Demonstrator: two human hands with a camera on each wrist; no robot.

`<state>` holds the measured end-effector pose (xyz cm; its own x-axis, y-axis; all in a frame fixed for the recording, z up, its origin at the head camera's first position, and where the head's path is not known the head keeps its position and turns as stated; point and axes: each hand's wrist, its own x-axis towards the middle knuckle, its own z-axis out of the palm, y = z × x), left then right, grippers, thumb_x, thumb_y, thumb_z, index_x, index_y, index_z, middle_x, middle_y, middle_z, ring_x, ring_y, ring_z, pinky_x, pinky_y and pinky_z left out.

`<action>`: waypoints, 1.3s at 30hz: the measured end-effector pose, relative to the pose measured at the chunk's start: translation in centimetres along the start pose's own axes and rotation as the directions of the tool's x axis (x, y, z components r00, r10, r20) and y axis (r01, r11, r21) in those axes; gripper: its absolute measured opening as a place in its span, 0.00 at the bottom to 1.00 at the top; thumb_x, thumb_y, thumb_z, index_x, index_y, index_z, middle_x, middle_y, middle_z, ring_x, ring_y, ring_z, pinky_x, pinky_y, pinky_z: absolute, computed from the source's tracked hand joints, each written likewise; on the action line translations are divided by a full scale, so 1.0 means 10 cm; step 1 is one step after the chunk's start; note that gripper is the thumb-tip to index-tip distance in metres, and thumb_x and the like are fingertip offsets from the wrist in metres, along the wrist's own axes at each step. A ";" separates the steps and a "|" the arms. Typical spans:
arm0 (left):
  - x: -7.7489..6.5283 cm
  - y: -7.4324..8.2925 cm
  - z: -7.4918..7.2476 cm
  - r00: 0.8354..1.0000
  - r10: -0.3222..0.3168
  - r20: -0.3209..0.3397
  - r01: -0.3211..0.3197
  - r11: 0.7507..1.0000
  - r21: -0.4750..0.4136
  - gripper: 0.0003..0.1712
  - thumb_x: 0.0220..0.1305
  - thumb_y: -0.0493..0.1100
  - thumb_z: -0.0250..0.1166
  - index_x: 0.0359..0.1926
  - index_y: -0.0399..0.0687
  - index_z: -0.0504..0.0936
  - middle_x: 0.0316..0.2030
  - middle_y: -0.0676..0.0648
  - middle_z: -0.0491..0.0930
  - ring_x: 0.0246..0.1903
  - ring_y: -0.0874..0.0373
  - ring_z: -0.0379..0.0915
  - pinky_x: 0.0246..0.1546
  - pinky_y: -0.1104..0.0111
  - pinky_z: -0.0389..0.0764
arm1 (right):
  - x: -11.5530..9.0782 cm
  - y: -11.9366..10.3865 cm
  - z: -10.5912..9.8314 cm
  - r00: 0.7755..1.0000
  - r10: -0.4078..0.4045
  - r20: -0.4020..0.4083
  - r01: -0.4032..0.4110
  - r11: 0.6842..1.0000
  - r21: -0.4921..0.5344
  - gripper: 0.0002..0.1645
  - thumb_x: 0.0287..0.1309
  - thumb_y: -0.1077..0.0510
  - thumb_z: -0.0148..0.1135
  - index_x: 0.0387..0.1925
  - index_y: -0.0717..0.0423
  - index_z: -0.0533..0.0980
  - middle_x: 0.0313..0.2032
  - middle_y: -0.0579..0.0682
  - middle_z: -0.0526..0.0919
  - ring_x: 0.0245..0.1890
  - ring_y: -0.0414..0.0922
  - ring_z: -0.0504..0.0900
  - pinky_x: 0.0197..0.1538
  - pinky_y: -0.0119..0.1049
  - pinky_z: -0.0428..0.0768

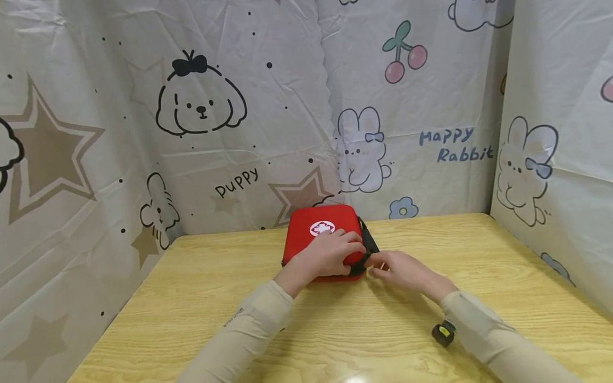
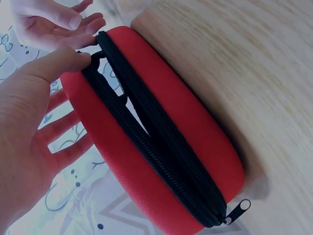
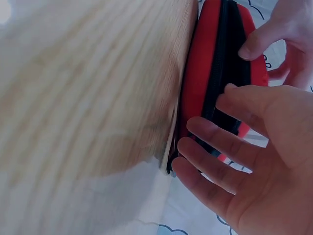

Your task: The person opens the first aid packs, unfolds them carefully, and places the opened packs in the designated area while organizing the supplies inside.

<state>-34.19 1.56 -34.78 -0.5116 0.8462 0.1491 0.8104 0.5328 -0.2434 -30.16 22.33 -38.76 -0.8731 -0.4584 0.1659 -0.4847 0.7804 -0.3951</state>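
Observation:
A red zippered first-aid case [image 1: 299, 234] with a white emblem lies on the table. My left hand [image 1: 330, 250] grips its lid, fingers over the top and thumb [image 2: 80, 59] at the black zipper edge. Along the side facing the left wrist camera, the zipper [image 2: 161, 166] stands parted, with a dark gap between lid and base. One zipper pull [image 2: 239, 210] hangs at the far end of this side. My right hand [image 1: 404, 271] is at the case's right front corner, its loosely bent fingers [image 3: 215, 181] touching the edge and a gap showing between thumb and index finger.
A black carrying strap [image 1: 367, 236] runs along the case's right side. The wooden table [image 1: 215, 298] backs onto printed cloth walls [image 1: 268, 106] close behind the case. A small black device [image 1: 443, 333] sits at the right sleeve.

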 end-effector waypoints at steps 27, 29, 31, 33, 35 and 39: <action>-0.29 -0.23 -0.27 0.974 -0.077 -0.213 0.078 0.997 -0.003 0.27 0.54 0.54 0.66 0.57 0.66 0.73 0.54 0.57 0.71 0.49 0.59 0.69 0.47 0.67 0.75 | 0.29 0.01 0.02 0.979 0.192 0.067 -0.201 0.967 0.158 0.19 0.53 0.49 0.65 0.44 0.55 0.79 0.36 0.47 0.83 0.30 0.41 0.76 0.29 0.36 0.74; -0.35 -0.28 -0.31 0.960 -0.088 -0.268 0.088 0.996 -0.010 0.27 0.54 0.54 0.66 0.57 0.66 0.73 0.53 0.56 0.72 0.49 0.60 0.70 0.45 0.68 0.76 | 0.26 0.01 0.00 0.977 0.202 0.073 -0.212 0.961 0.177 0.20 0.52 0.49 0.65 0.45 0.57 0.79 0.38 0.49 0.83 0.31 0.42 0.76 0.27 0.36 0.75; -0.40 -0.32 -0.36 0.942 -0.098 -0.320 0.095 0.995 -0.026 0.27 0.54 0.54 0.66 0.57 0.65 0.73 0.53 0.56 0.72 0.49 0.60 0.70 0.44 0.69 0.77 | 0.24 0.03 -0.02 0.973 0.214 0.080 -0.226 0.956 0.188 0.21 0.53 0.50 0.65 0.45 0.57 0.78 0.39 0.50 0.83 0.32 0.42 0.77 0.26 0.36 0.75; -0.45 -0.36 -0.39 0.925 -0.114 -0.361 0.109 0.993 -0.035 0.29 0.53 0.55 0.67 0.57 0.64 0.72 0.53 0.55 0.73 0.48 0.61 0.71 0.41 0.69 0.77 | 0.21 0.04 -0.04 0.968 0.234 0.088 -0.247 0.949 0.196 0.21 0.53 0.50 0.65 0.46 0.58 0.78 0.40 0.51 0.83 0.32 0.43 0.78 0.26 0.36 0.76; -0.49 -0.40 -0.41 0.914 -0.133 -0.385 0.129 0.991 -0.035 0.30 0.52 0.55 0.67 0.57 0.63 0.71 0.53 0.55 0.73 0.45 0.61 0.72 0.40 0.70 0.78 | 0.19 0.06 -0.05 0.963 0.250 0.098 -0.265 0.944 0.197 0.21 0.54 0.49 0.65 0.47 0.57 0.78 0.42 0.52 0.82 0.33 0.44 0.80 0.26 0.37 0.77; -0.60 -0.44 -0.43 0.903 -0.178 -0.390 0.173 0.984 -0.050 0.32 0.52 0.55 0.68 0.58 0.60 0.69 0.55 0.53 0.70 0.44 0.60 0.72 0.37 0.70 0.79 | 0.15 0.08 -0.07 0.956 0.269 0.118 -0.289 0.933 0.216 0.22 0.55 0.49 0.64 0.48 0.57 0.77 0.46 0.54 0.81 0.35 0.47 0.82 0.23 0.39 0.77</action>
<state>-33.51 -5.85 -30.48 -0.4953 0.6708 0.5519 0.7233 0.6704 -0.1657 -31.89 22.53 -38.22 -0.9590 -0.2783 -0.0538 -0.1887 0.7684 -0.6115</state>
